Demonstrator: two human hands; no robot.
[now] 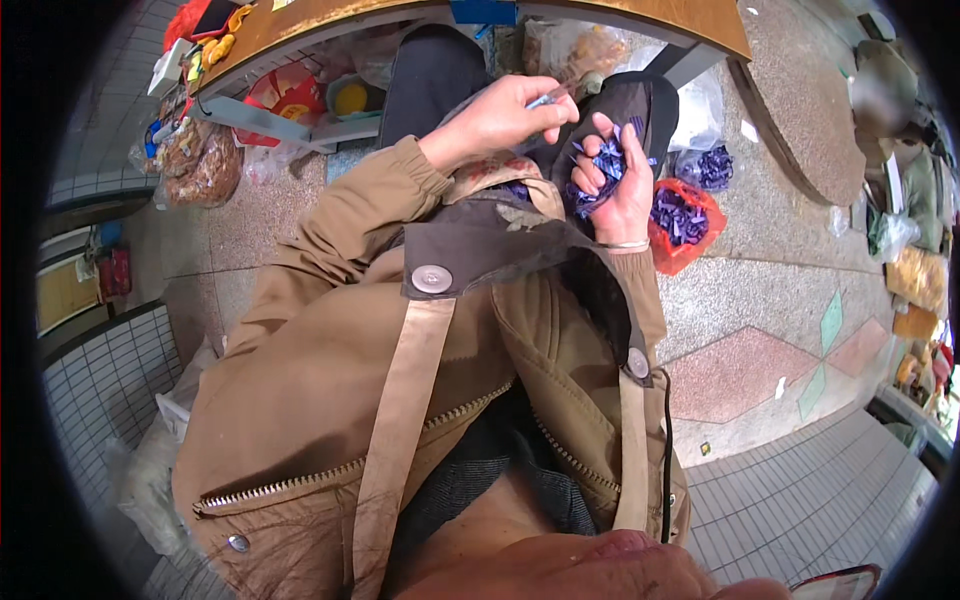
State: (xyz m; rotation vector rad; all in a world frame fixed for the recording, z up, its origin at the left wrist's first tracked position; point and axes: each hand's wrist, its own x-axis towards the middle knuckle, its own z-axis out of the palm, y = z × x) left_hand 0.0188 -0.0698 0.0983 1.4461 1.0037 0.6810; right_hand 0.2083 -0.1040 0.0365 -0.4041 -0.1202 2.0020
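Note:
My right hand (625,190) is palm up over my lap, its fingers curled round a bunch of purple ribbon pieces (608,160). Some ends stick out between the fingers. To the left of it and slightly higher in the picture, my left hand (505,118) is closed in a pinch on a slim, pale blue object (545,100); its kind is too small to make out. The two hands are apart. Below them lies the dark apron (490,235) over my lap, with a patterned cloth (500,172) partly under my left wrist.
A red plastic bag (690,255) full of purple pieces stands beside my right wrist, with a clear bag of purple pieces (712,168) behind it. Ahead is a wooden table (600,12). A bag of brown material (203,165) sits at the left; a large flat board (800,130) lies right.

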